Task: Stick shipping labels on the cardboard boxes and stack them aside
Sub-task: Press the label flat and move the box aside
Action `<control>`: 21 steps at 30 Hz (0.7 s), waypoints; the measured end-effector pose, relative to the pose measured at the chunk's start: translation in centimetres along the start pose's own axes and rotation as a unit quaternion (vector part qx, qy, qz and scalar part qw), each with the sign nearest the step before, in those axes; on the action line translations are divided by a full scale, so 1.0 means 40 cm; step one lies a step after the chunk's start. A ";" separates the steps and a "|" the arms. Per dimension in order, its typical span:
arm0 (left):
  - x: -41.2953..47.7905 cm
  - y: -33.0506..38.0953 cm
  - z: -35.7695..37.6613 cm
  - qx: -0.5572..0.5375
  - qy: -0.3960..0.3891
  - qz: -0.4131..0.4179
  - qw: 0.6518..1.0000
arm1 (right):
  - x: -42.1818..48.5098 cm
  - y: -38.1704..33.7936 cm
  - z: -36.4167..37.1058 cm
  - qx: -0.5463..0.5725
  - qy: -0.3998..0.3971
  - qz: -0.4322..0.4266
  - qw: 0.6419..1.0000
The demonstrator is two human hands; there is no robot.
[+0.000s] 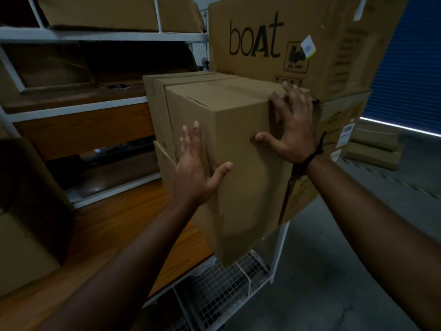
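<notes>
At the twelve to two o'clock part of the view stands the biggest thing, a large printed carton [286, 39] marked "boAt", with a small pale tag hanging off its face. Just in front of it, at the centre, is the task's cardboard box [238, 144], a tall plain carton whose near bottom corner juts past the end of the wooden table [107, 223] at seven o'clock, over a wire-mesh basket [222, 290] at six o'clock. A second plain box [157, 108] sits tight against its ten o'clock side. No shipping label shows on the faces in view. The left hand [198, 168] lies flat and spread on the box's left face, thumb wrapped round the near vertical edge; the right hand [290, 125], a dark cord at its wrist, is spread flat over the upper right corner, fingers reaching across the top. Neither hand is closed; both press open-palmed. The box looks stiff and dry, its smooth board likely to slip under flat palms, and its size suggests some weight, though that cannot be told. A surer hold would probably be one palm under the overhanging bottom corner and the other at the opposite top edge.
</notes>
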State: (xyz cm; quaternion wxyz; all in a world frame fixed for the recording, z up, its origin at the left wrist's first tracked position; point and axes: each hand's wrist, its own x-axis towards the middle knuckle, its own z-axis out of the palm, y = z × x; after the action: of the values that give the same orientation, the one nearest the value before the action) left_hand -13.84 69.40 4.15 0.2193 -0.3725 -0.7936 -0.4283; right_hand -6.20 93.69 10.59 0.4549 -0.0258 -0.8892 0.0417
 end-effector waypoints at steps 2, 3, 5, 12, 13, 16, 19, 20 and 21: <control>-0.022 -0.016 0.005 -0.005 -0.016 0.015 1.000 | -0.060 0.006 0.028 0.005 -0.008 0.020 1.000; -0.028 -0.017 0.009 -0.011 -0.026 0.024 0.999 | -0.079 0.012 0.040 0.006 -0.020 0.026 0.999; -0.031 -0.011 0.014 -0.017 -0.036 0.031 0.999 | -0.093 0.028 0.054 0.011 -0.044 0.033 0.998; -0.023 -0.011 0.015 -0.034 -0.068 0.009 0.997 | -0.107 0.019 0.056 0.062 -0.032 0.072 0.995; -0.032 -0.021 0.007 -0.039 -0.078 0.016 0.996 | -0.123 -0.003 0.056 0.073 -0.004 0.076 0.994; -0.075 -0.066 -0.020 -0.041 -0.087 0.028 0.995 | -0.185 -0.135 0.052 0.133 0.094 0.036 0.986; -0.131 -0.114 -0.044 -0.051 -0.080 -0.011 0.995 | -0.257 -0.300 0.077 0.183 0.086 -0.068 0.977; -0.151 -0.129 -0.052 -0.049 -0.079 -0.022 0.995 | -0.274 -0.343 0.093 0.196 0.070 -0.091 0.974; -0.170 -0.142 -0.062 -0.046 -0.076 -0.029 0.996 | -0.287 -0.379 0.110 0.210 0.055 -0.104 0.971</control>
State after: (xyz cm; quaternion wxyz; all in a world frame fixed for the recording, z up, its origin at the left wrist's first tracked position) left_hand -13.96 62.57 -1.99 0.1283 -0.3907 -0.7977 -0.4411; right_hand -3.17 77.40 0.22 0.4999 0.1601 -0.8322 0.1784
